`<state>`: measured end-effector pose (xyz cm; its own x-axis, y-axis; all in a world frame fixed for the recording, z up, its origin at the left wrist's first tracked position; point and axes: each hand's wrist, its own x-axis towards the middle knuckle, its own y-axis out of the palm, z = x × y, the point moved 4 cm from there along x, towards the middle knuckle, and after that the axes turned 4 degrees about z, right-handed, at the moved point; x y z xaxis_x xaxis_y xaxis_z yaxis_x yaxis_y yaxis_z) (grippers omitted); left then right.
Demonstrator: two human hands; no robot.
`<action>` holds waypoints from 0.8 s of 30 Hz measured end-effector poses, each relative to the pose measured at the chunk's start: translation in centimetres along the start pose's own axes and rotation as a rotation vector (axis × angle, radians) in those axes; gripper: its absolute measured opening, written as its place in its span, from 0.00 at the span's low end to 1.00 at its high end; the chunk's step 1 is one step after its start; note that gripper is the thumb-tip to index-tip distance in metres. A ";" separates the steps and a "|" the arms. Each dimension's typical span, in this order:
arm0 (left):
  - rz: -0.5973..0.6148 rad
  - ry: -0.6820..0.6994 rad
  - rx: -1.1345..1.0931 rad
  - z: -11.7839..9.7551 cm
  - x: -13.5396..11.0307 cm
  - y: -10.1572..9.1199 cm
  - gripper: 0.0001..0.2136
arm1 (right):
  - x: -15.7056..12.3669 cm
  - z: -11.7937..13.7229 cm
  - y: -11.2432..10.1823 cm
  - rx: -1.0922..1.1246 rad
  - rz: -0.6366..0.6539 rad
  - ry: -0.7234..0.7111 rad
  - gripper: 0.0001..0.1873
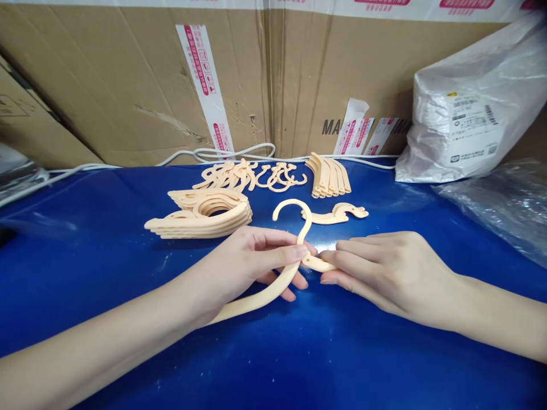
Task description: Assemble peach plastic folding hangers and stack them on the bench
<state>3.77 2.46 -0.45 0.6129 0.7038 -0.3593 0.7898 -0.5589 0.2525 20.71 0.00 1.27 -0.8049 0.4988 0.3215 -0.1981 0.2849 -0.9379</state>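
My left hand (250, 265) is closed on a peach plastic hanger (273, 287) at its neck, with the hook (294, 213) standing up behind my fingers. One hanger arm runs down to the left under my palm. My right hand (384, 267) pinches the short other arm of the same hanger at its centre joint. Both hands rest low over the blue table top (85, 256).
A stack of hanger arms (205, 216) lies behind my left hand, loose hooks (256, 176) and a second stack (329, 176) farther back. One loose piece (337, 214) lies near the hook. Cardboard boxes (128, 85) wall the back; plastic bags (470, 114) sit right. White cable (231, 154) runs along the boxes.
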 end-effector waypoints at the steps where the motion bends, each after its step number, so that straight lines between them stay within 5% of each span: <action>1: -0.001 -0.003 0.001 0.0 0.0 0.0 0.05 | 0.0 0.0 0.0 0.022 0.015 0.009 0.19; 16: 0.018 -0.024 0.189 0.4 0.4 0.1 0.11 | -0.3 -0.2 0.4 0.224 0.139 0.131 0.19; 24: -0.062 0.278 1.080 -0.2 -1.4 1.0 0.15 | -0.2 -1.4 -0.2 0.184 0.035 0.110 0.20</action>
<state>3.76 1.02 0.51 0.6637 0.7417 -0.0968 0.4674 -0.5123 -0.7205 21.71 1.00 1.53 -0.7491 0.5950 0.2913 -0.2779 0.1169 -0.9535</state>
